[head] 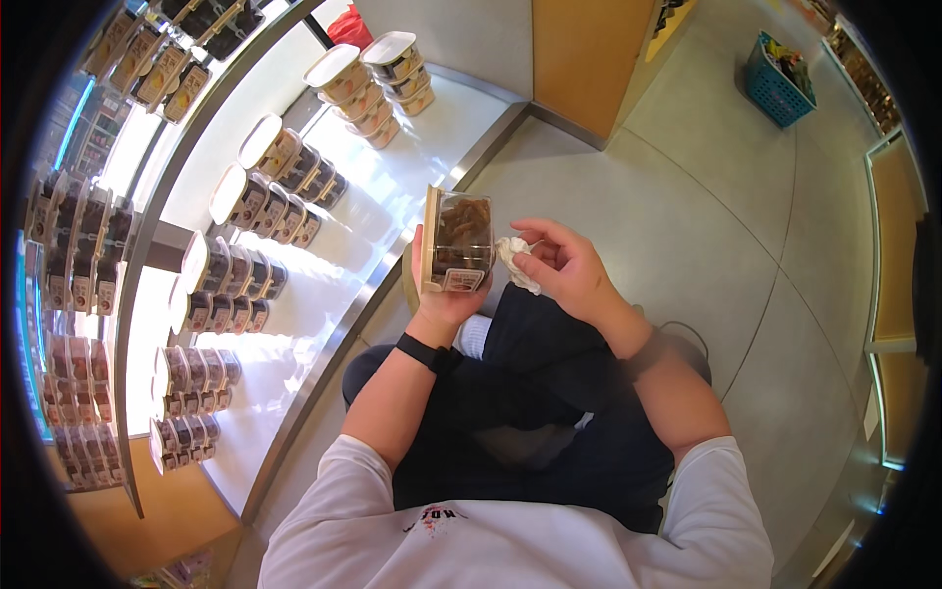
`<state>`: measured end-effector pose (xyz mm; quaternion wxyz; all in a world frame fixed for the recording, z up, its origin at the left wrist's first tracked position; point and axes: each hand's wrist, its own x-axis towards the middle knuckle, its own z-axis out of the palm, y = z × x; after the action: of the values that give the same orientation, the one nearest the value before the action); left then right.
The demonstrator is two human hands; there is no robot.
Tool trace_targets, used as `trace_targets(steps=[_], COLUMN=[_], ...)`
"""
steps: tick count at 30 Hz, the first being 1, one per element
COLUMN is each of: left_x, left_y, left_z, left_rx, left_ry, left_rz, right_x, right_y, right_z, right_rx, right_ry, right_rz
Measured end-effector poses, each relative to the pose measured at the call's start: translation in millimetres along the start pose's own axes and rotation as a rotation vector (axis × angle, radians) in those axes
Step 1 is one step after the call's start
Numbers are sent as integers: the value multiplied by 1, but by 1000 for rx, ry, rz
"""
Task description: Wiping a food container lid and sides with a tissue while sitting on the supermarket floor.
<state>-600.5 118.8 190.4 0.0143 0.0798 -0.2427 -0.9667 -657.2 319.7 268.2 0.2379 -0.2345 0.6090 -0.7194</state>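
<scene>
My left hand (pixel 450 305) grips a clear plastic food tub (pixel 465 228) from below and behind. The tub is tipped on its side, its beige lid (pixel 430 239) facing left. Brown, strip-like food shows through the wall, and a printed label (pixel 463 280) sits near the lower edge. In my right hand (pixel 563 265) is a crumpled white tissue or cloth (pixel 517 263), pinched between thumb and fingers. It is right beside the base of the tub; whether it touches the plastic I cannot tell.
To the left, a lit display shelf (pixel 346 258) with a metal front edge carries stacks of similar lidded tubs (pixel 272 210). More tubs (pixel 81 250) stand on an upper shelf. A teal basket (pixel 780 85) holding goods rests on the tiled floor (pixel 706 191). A wooden panel (pixel 585 66) stands ahead.
</scene>
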Motion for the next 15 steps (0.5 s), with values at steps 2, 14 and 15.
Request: trace_targets(steps=[2,14,15], left_x=[-3,-2,-3], left_y=[4,9,9], left_z=[5,24,24], left_rx=[-439,-335,-334], left_ry=[-109,58,59], left_rz=[-184,-224,-222], right_x=[2,8,8], right_y=[5,15,15], right_z=[-3,-5,-4], right_rx=[12,-26,-24], right_ry=[3,80,85], right_rz=[6,6,4])
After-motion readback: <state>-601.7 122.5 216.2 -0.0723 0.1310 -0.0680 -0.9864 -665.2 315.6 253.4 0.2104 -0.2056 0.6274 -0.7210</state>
